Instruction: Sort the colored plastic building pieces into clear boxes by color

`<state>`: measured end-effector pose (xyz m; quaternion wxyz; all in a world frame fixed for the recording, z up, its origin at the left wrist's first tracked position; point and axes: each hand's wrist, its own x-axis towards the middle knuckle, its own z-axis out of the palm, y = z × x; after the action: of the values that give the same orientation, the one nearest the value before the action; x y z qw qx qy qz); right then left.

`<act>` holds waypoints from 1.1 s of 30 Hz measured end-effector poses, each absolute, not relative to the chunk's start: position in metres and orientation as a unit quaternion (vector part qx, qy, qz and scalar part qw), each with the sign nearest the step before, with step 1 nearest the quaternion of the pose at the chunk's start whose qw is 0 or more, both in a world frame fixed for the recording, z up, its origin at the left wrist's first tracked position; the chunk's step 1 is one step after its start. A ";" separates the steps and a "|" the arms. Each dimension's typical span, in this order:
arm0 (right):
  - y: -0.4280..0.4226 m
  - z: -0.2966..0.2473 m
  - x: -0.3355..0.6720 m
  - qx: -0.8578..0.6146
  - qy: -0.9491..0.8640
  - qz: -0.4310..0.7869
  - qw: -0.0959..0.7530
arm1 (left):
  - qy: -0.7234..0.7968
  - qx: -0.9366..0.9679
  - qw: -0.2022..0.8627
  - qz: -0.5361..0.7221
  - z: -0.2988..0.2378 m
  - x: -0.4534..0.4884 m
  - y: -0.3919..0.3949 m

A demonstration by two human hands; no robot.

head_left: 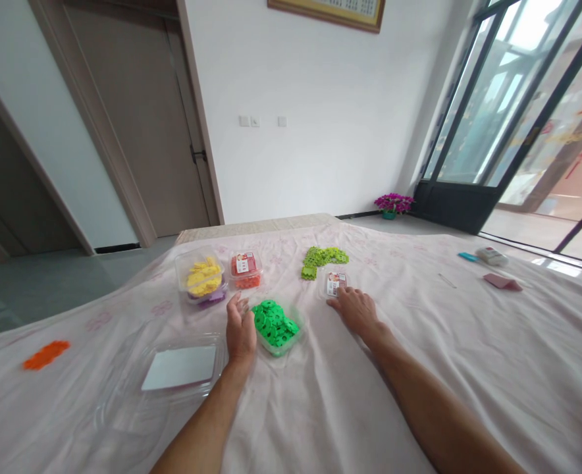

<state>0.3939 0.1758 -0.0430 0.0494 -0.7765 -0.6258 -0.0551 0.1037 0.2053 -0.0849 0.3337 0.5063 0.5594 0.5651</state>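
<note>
My left hand (pixel 240 327) rests on the cloth with its fingers open, its edge against a clear tub of bright green discs (pixel 274 325). My right hand (pixel 356 309) lies flat and open, its fingertips touching a small clear lid with a red and white label (pixel 335 283). Just beyond that lid lies a flat sheet of joined light green pieces (pixel 323 258). Neither hand holds anything.
A clear tub of yellow and purple pieces (pixel 203 279) and a labelled tub of orange-red pieces (pixel 245 269) stand at the back left. A large clear lid with a white card (pixel 180 368) lies near my left forearm. Orange pieces (pixel 46 353) lie far left; small items (pixel 491 257) far right.
</note>
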 end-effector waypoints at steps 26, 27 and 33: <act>0.189 -0.060 0.380 -0.814 -0.566 -0.029 0.122 | 0.513 0.486 0.383 0.595 -0.089 0.106 0.210; 0.189 -0.059 0.379 -0.810 -0.573 -0.031 0.121 | 0.512 0.486 0.384 0.596 -0.089 0.107 0.210; 0.186 -0.056 0.387 -0.807 -0.576 -0.047 0.123 | 0.507 0.487 0.387 0.597 -0.089 0.106 0.210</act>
<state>0.3874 0.1863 -0.0558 0.1231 -0.8070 -0.5756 -0.0466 0.1064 0.2099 -0.0894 0.3869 0.4872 0.5066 0.5970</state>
